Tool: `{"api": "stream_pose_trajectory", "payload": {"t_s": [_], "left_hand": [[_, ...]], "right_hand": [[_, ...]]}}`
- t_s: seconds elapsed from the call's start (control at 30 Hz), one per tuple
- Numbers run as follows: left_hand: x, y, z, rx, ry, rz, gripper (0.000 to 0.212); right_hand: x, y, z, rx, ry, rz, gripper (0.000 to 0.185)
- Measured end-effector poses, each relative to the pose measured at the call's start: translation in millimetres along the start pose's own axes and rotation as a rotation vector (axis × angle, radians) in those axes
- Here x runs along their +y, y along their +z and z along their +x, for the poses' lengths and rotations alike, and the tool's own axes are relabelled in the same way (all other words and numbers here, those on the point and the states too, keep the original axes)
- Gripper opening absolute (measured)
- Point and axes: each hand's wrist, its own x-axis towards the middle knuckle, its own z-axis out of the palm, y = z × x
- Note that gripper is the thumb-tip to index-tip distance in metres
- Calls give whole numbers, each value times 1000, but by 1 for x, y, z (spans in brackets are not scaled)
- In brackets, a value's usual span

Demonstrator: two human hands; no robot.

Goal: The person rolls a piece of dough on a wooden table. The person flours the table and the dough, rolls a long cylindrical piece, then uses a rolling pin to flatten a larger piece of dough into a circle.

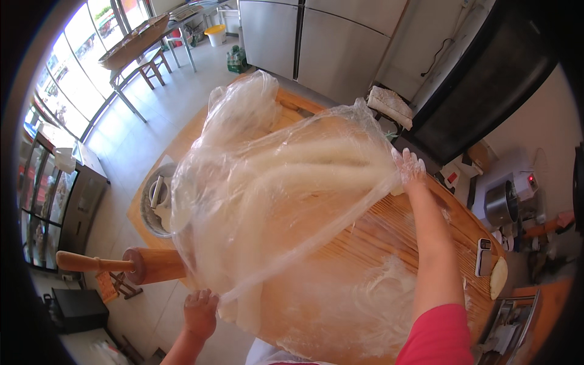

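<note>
My left hand (pixel 200 315) grips the near left corner of a clear plastic sheet (pixel 315 223), at the table's near left edge. At the sheet's right end, my flour-dusted right hand (pixel 409 169) has its fingers against the plastic; whether they close on it is hard to tell. Long rolls of pale dough (pixel 292 166) lie under the film on the wooden table (pixel 388 228). Bunched plastic (pixel 246 102) stands at the far side. A large wooden rolling pin (pixel 155 265) sticks out beyond the left edge, its far part covered by plastic. Flour (pixel 388 296) is spread near me.
A metal bowl (pixel 148 200) with a scraper (pixel 157 191) and flour stands at the table's left edge. At the right edge lie a phone (pixel 483 258) and a flat dough piece (pixel 498 278). A mixer (pixel 506 200) is beyond the right edge, a steel refrigerator (pixel 346 41) behind.
</note>
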Motion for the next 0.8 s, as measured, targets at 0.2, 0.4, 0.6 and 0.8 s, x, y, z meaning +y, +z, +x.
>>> {"api": "stream_pose_trajectory", "payload": {"t_s": [0.2, 0.4, 0.6, 0.8], "left_hand": [[20, -9, 14, -330, -184, -184, 43], [-14, 41, 96, 220, -383, -151, 34], [-53, 63, 111, 250, -571, -208, 27], [-51, 67, 102, 267, -547, -118, 38]], "right_hand": [[-22, -14, -17, -360, 190, 183, 61], [14, 90, 27, -59, 440, 992, 40], [-42, 18, 43, -312, 463, 687, 37], [-50, 30, 73, -78, 377, 607, 46]]}}
